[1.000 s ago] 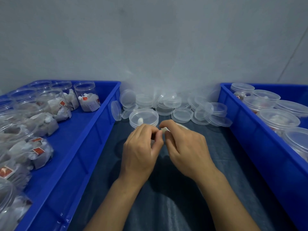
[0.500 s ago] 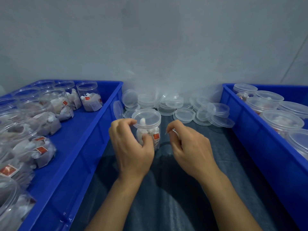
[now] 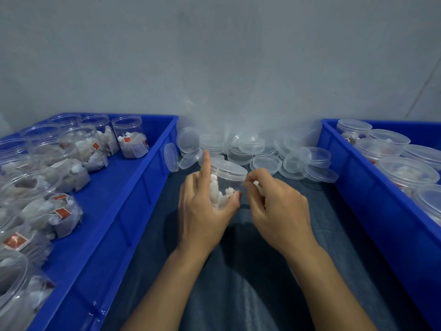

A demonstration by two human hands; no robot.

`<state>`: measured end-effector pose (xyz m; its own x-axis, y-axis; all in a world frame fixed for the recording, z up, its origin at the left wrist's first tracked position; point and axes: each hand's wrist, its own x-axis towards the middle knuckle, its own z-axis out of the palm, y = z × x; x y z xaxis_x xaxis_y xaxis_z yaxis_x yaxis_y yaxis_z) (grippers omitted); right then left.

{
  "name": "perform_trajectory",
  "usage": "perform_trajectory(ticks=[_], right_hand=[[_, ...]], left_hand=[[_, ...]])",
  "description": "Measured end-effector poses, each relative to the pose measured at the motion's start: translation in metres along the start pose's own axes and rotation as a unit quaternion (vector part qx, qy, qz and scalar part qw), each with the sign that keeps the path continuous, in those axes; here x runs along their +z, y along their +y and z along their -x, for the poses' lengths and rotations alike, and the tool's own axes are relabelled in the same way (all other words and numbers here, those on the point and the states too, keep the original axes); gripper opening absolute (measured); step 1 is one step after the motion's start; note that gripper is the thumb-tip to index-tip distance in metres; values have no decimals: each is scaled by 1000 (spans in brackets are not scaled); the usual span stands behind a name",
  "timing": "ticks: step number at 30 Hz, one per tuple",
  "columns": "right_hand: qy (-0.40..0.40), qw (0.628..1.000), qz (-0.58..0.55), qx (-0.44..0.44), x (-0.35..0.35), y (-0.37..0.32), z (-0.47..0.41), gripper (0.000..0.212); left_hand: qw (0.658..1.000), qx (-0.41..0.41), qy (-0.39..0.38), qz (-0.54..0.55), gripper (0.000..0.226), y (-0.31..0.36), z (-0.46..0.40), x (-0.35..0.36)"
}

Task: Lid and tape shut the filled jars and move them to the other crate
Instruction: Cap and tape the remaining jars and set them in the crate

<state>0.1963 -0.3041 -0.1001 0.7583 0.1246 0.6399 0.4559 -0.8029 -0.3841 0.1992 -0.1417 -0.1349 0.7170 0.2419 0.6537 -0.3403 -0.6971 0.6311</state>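
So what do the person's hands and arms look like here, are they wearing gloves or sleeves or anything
Both are bare. The left hand and right hand wear no gloves, and no ring, watch or wristband shows. Both forearms are uncovered right down to the bottom edge of the picture, so no sleeve is in view. Nails look short and unpainted, though they are small in the head view.

No text is legible; the red tags (image 3: 62, 212) on the sachets perhaps carry print, too blurred.

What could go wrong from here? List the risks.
1. The left hand grips the lidded jar tilted, index finger lifted; it may slip.
2. The right hand pinches something small and white, possibly tape, which may stick unevenly.
3. Loose lids crowd behind; a stray movement could scatter them.
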Motion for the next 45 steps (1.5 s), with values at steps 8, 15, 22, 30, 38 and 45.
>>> perform_trajectory(ticks=[8,15,22,30,38,45], right_hand=[[9,1000,13,19,2,0,0,8],[6,1000,8,17,1,-1,0,14],[-2,1000,13,26,1,-1,0,16],[5,998,-14,57,3,-2,0,21],[7,999,-15,40,-4,-11,0,29],[1,1000,4,24,-7,-17,1,34]], left_hand=[[998,31,19,-60,99,2,2,1],[998,25,18,-56,99,4,3,1],[998,24,11,-58,97,6,2,0],[999,-8,-19,36,71,14,0,-9],[996,-49,-27,76,62,18,-1,-9],[988,-63,-21,140,48,16,-4,-11]])
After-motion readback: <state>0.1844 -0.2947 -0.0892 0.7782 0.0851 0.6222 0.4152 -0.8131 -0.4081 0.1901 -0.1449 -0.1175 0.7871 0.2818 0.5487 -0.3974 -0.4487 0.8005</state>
